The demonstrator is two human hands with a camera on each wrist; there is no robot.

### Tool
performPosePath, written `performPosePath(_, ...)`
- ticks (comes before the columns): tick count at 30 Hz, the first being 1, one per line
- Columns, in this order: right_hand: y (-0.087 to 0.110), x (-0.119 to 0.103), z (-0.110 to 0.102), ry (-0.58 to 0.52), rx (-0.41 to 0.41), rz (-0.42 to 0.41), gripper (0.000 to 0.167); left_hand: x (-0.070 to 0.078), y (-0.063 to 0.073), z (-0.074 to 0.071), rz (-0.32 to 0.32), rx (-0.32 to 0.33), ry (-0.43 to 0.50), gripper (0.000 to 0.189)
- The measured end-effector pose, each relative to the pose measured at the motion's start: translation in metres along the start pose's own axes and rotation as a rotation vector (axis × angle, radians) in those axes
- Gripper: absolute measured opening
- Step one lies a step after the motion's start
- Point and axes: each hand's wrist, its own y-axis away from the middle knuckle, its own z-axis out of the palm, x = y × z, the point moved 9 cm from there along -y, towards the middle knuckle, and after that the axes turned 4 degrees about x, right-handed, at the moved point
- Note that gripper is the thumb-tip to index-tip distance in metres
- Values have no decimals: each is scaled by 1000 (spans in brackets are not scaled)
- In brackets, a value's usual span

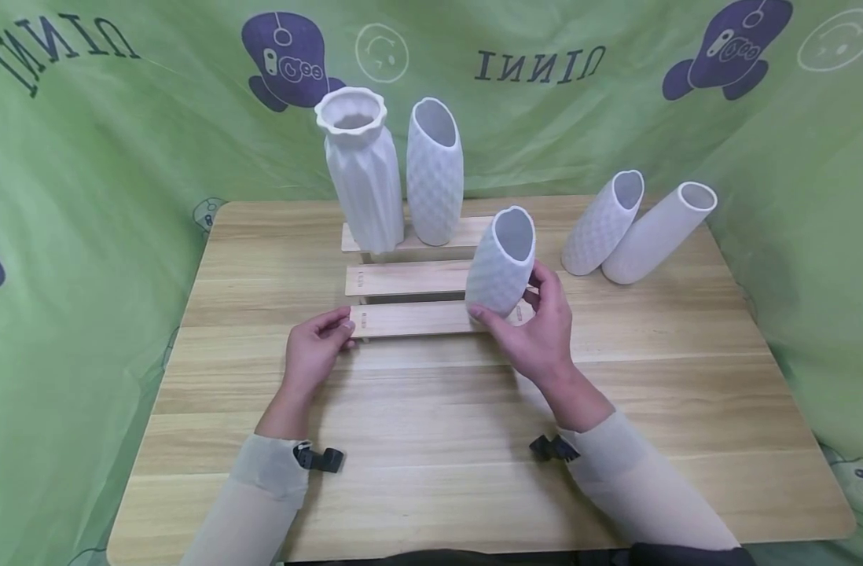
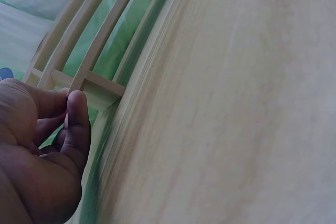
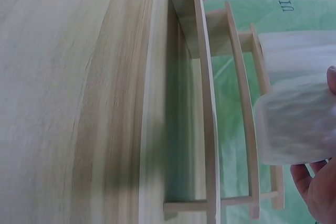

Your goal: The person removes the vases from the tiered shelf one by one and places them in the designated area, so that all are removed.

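Note:
A three-step wooden rack (image 1: pixel 410 319) stands on the table, its slats rising toward the back. At the left end of the front slat, my left hand (image 1: pixel 314 351) pinches the wood between thumb and fingers; the left wrist view shows this slat (image 2: pixel 97 51) at the fingertips. My right hand (image 1: pixel 537 334) grips the lower part of a white textured vase (image 1: pixel 493 275) with a slanted mouth, upright over the rack's right end. Whether its base (image 3: pixel 268 129) touches a slat, I cannot tell. On the back step are a fluted white vase (image 1: pixel 364 185) and a slant-mouthed vase (image 1: pixel 435 181).
Two more white vases, a textured one (image 1: pixel 601 228) and a smooth cylindrical one (image 1: pixel 654 236), stand close together at the table's back right. Green printed cloth (image 1: pixel 530 149) hangs behind and beside the wooden table (image 1: pixel 431 472).

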Motion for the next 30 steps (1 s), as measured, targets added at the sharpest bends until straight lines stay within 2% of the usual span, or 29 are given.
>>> performPosePath(7,-5,-36,-12,-13,22,-6,78,1,-1,0,17,1,3,36)
performPosePath(30,-7,-21,-37,39,65,46,79,1,0,0,10,2,-15,35)
